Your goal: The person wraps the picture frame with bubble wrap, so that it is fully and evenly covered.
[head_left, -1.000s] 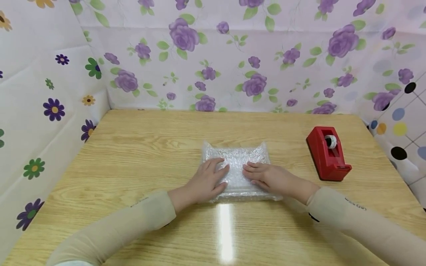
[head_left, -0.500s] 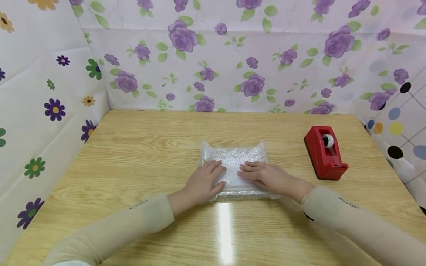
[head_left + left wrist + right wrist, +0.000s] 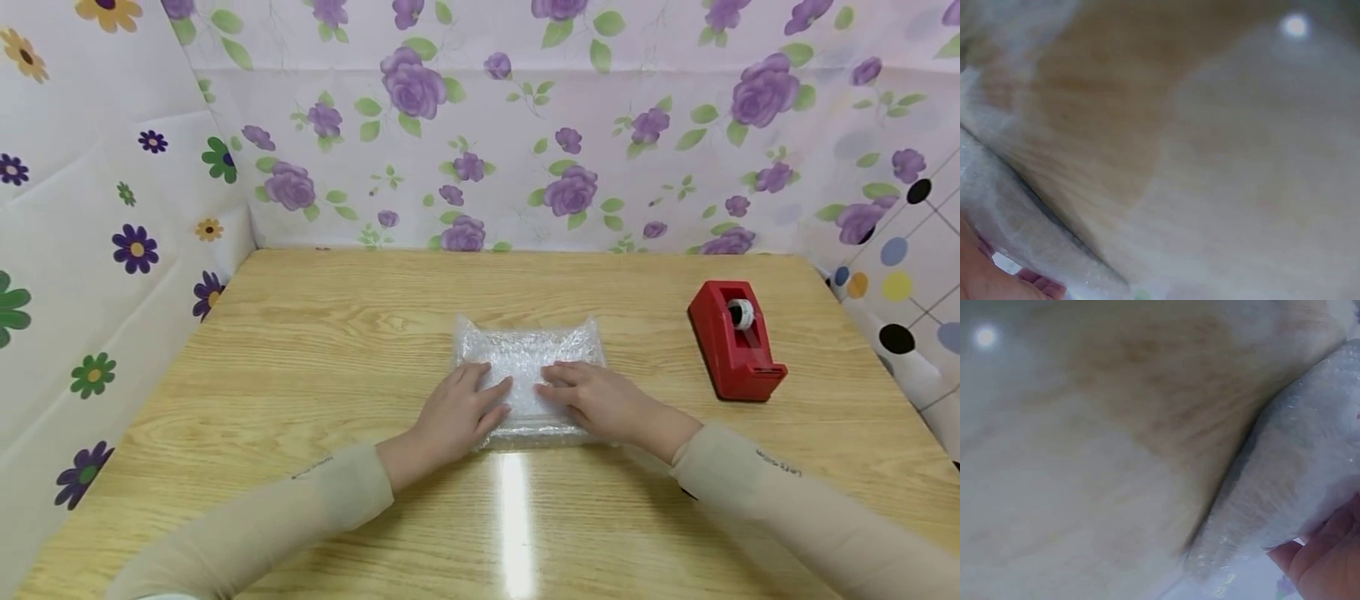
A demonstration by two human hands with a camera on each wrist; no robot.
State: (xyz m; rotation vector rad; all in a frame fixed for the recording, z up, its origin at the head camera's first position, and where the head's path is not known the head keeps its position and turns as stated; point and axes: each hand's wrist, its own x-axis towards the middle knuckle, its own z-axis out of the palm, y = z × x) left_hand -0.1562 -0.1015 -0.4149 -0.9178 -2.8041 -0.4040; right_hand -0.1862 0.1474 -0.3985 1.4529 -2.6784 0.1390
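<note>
A flat package in clear bubble wrap lies on the table in the head view, its two far corners sticking up. Over its left part rests my left hand, fingers fairly straight and a little spread. My right hand lies on the right part the same way, with a bare strip of wrap between the hands. The left wrist view has the package's edge at lower left, with part of the left hand beside it. In the right wrist view the wrap slants along the right, above the right hand. What the wrap encloses cannot be made out.
A red tape dispenser holding a small white roll stands to the right of the package. Wood-grain table surrounds the package. Flowered sheets hang behind and at the sides.
The fingers of both hands have shifted slightly on the wrap and spread a little more. The package stays about where it was. The head view has tilted slightly.
</note>
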